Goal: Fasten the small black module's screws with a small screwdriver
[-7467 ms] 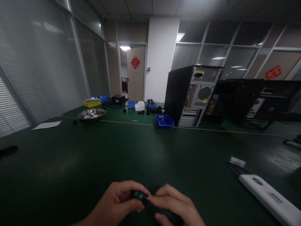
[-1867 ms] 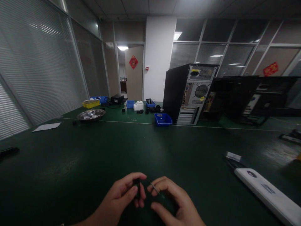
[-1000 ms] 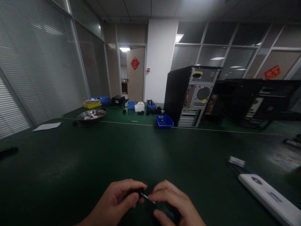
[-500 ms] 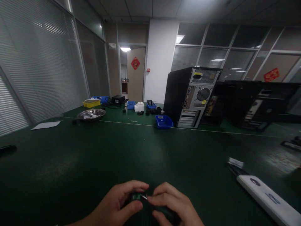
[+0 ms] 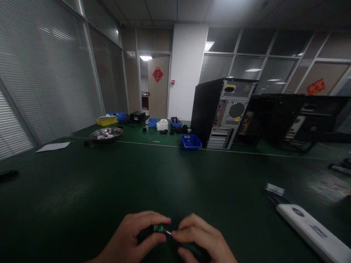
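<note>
- Our left hand [image 5: 134, 233] pinches the small green-faced part [image 5: 159, 228] between thumb and fingertips.
- Our right hand [image 5: 203, 237] pinches the metal-tipped tool [image 5: 168, 232]; its tip, between both hands' fingertips, appears to meet the part.
- We judge the step in hand as working the part with the tip; the next move calls for a steady left pinch.
- Right of our fingers, the white device [image 5: 312, 224] bears dark markings, illegible to us; so is the tag [image 5: 275, 189] beyond.

No lettering readable; red door sign [image 5: 157, 74] blurred.
</note>
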The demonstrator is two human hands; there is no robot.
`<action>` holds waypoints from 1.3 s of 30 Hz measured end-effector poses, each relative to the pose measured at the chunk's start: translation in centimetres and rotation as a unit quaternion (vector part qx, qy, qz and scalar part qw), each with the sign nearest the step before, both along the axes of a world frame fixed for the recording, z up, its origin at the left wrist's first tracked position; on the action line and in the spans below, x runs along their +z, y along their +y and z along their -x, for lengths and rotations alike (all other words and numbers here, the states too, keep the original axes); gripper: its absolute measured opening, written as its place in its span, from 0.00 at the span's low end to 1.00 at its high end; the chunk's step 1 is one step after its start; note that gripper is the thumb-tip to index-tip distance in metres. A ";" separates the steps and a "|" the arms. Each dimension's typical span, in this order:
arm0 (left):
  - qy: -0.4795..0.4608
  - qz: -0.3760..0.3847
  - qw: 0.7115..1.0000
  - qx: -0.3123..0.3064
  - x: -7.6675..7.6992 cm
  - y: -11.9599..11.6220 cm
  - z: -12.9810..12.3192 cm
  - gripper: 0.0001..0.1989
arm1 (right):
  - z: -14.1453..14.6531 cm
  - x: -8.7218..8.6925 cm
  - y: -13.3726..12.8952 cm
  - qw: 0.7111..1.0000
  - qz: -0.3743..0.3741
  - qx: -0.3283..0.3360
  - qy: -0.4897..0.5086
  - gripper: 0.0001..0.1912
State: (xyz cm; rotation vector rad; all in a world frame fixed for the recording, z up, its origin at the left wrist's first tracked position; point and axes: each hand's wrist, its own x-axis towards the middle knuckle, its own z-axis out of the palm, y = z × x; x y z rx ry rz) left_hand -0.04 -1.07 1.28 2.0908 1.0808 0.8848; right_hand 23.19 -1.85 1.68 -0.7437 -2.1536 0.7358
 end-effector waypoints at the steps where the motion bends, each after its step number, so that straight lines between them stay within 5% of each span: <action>1: -0.004 -0.014 1.000 0.000 -0.1 0.0 0.0 0.14 | 0.0 0.0 0.0 1.000 -0.001 0.000 -0.001 0.13; 7: -0.021 -0.052 0.998 -0.009 -0.3 0.0 0.1 0.15 | 0.0 0.1 0.0 1.000 0.015 -0.001 -0.002 0.13; 19: -0.040 0.018 0.997 -0.062 0.3 0.3 0.0 0.12 | -0.4 -0.8 0.1 0.999 0.041 0.014 -0.015 0.13; 31: -0.140 0.198 0.969 -0.047 0.1 0.2 -0.5 0.10 | 0.3 -0.5 -0.1 0.999 0.017 0.011 0.049 0.12; 39: -0.075 0.047 0.992 -0.087 0.5 0.2 -0.3 0.13 | 0.1 -0.8 -0.2 0.999 0.038 -0.009 -0.006 0.11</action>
